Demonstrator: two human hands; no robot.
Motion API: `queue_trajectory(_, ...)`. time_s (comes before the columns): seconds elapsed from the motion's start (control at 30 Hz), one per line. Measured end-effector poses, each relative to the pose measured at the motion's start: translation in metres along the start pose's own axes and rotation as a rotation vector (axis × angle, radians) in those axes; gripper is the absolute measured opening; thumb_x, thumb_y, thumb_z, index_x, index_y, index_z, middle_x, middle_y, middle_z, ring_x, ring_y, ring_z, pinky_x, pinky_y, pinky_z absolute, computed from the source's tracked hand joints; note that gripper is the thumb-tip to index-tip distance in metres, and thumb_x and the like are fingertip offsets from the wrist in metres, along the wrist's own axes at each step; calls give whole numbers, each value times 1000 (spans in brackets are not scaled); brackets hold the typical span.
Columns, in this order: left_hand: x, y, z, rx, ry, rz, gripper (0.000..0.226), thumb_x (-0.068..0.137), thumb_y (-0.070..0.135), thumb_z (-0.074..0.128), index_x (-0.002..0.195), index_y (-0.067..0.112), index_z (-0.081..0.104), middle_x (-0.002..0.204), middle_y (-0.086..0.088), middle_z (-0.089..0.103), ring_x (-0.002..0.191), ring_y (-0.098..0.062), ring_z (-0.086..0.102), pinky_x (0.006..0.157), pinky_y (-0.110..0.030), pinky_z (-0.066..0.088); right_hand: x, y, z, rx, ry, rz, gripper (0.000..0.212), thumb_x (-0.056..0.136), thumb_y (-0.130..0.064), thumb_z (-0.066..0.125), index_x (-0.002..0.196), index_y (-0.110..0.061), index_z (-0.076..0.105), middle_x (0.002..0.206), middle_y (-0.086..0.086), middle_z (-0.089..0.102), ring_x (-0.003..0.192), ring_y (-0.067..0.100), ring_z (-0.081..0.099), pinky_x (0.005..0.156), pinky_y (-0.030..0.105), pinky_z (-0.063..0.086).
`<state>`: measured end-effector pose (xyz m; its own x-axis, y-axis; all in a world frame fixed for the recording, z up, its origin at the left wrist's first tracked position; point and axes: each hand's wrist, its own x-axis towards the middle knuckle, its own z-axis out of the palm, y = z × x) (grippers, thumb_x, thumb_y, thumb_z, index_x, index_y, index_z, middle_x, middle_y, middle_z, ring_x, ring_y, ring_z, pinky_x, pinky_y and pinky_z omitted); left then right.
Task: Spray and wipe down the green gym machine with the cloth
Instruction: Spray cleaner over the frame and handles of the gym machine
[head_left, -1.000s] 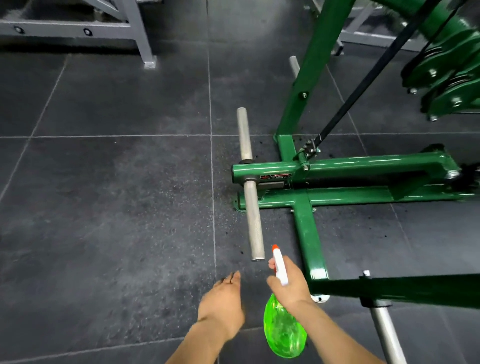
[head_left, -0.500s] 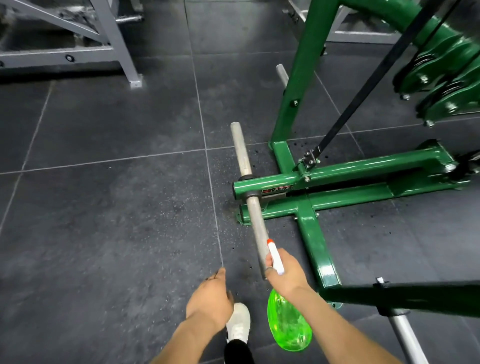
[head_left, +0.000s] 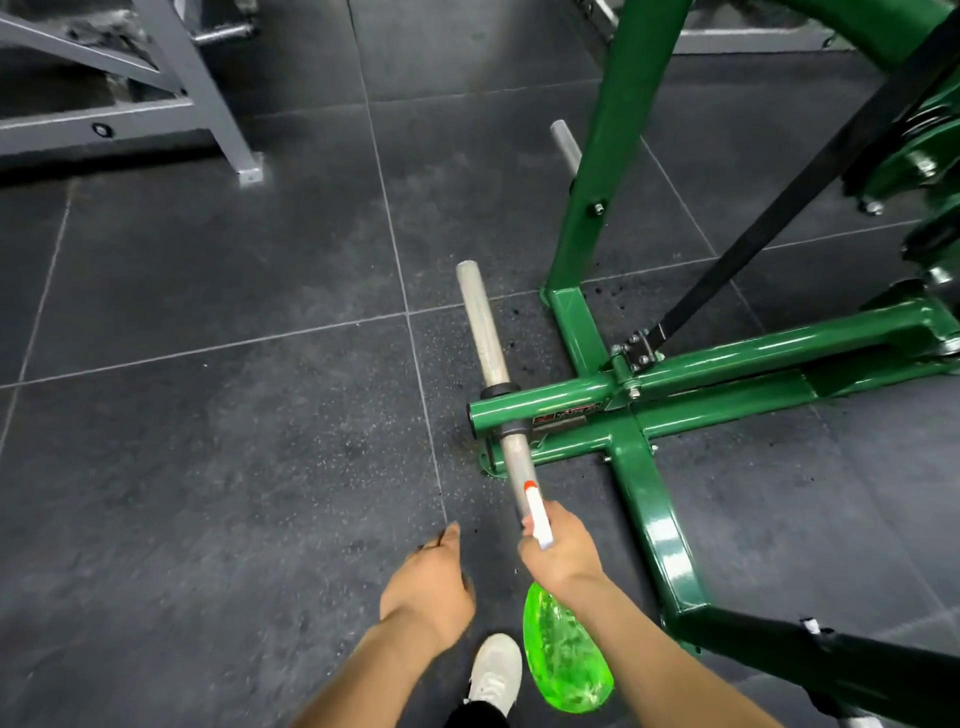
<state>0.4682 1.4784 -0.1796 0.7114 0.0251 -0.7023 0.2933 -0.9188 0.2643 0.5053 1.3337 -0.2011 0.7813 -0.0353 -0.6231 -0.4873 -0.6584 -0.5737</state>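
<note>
A bright green spray bottle (head_left: 566, 654) is gripped by the right hand (head_left: 558, 551), white nozzle aimed at the silver bar (head_left: 493, 374) on the green machine (head_left: 639, 457) just ahead. The left hand (head_left: 428, 584) is held low over the floor (head_left: 208, 467), fingers loosely curled, seemingly nothing held. No cloth is spotted.

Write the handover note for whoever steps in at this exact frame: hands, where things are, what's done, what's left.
Right hand: grips the green spray bottle at its white trigger head, nozzle aimed toward the silver bar on the green machine.
Left hand: fingers loosely curled, holding nothing, hovering over the floor.
Cloth: not in view.
Done: cannot tell whether any spray has landed; no mist or wet patch is clearly visible.
Left: spray the low frame and bar, find the cloth, wipe everything down.
</note>
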Motion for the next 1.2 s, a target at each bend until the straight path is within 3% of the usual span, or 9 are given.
queue_trajectory(0.13, 23, 10, -9, -2, 10, 36, 63, 99, 24, 40, 155, 17, 11, 153, -6, 34, 137, -22, 38, 109, -28, 31, 25, -8, -4, -62, -43, -33, 21, 84, -7, 56, 102, -19, 54, 100, 9, 62, 92, 27, 59, 71, 26, 40)
queue_trajectory(0.23, 36, 9, -12, 15, 4, 59, 65, 98, 23, 41, 155, 17, 10, 158, -2, 25, 141, -21, 32, 113, -27, 26, 42, -9, -9, -21, 83, 14, 21, 86, -8, 58, 107, -8, 57, 101, 11, 62, 98, 30, 60, 72, 27, 39)
queue_trajectory(0.37, 54, 8, -18, 27, 4, 70, 66, 98, 24, 41, 155, 18, 8, 161, 1, 17, 144, -20, 25, 116, -28, 23, 65, -5, -21, 178, 250, 159, 14, 82, -3, 58, 96, -5, 61, 88, 13, 61, 82, 27, 57, 79, 33, 46)
queue_trajectory(0.5, 63, 13, -18, 39, -13, 78, 65, 99, 25, 39, 155, 21, 6, 161, 4, 13, 144, -20, 23, 115, -29, 25, 78, 3, -35, 231, 256, 181, 15, 80, -3, 61, 83, -16, 54, 75, 7, 57, 76, 26, 56, 75, 35, 47)
queue_trajectory(0.67, 72, 23, -24, 114, -58, 131, 65, 100, 25, 38, 155, 21, 4, 162, 5, 8, 146, -20, 19, 117, -30, 24, 80, 6, -51, 200, 270, 97, 12, 82, -4, 61, 89, -11, 55, 82, 6, 57, 77, 26, 52, 73, 31, 42)
queue_trajectory(0.83, 92, 39, -33, 169, -80, 186, 66, 99, 24, 39, 155, 21, 5, 162, 2, 5, 147, -22, 18, 118, -33, 23, 80, 5, -53, -58, 76, -22, 22, 80, -21, 53, 94, -4, 57, 98, 14, 63, 94, 33, 59, 78, 34, 44)
queue_trajectory(0.9, 96, 44, -36, 204, -102, 212, 66, 99, 24, 39, 155, 21, 4, 162, 1, 4, 147, -22, 17, 118, -34, 23, 74, 0, -52, -129, 15, -35, 22, 78, -29, 47, 91, -12, 49, 100, 13, 61, 94, 31, 56, 74, 32, 39)
queue_trajectory(1.03, 107, 47, -47, 265, -121, 249, 67, 100, 25, 39, 155, 23, 3, 163, 1, 2, 146, -24, 18, 117, -35, 25, 69, 1, -46, -88, 1, 26, 29, 64, -35, 41, 87, -18, 37, 85, -1, 48, 81, 23, 45, 66, 28, 30)
queue_trajectory(1.2, 115, 46, -58, 330, -193, 291, 68, 100, 26, 39, 155, 24, 0, 163, 0, -1, 147, -25, 16, 117, -36, 25, 69, 11, -38, 98, 189, 121, 20, 84, -11, 58, 103, -12, 51, 96, 5, 58, 90, 27, 53, 71, 30, 37)
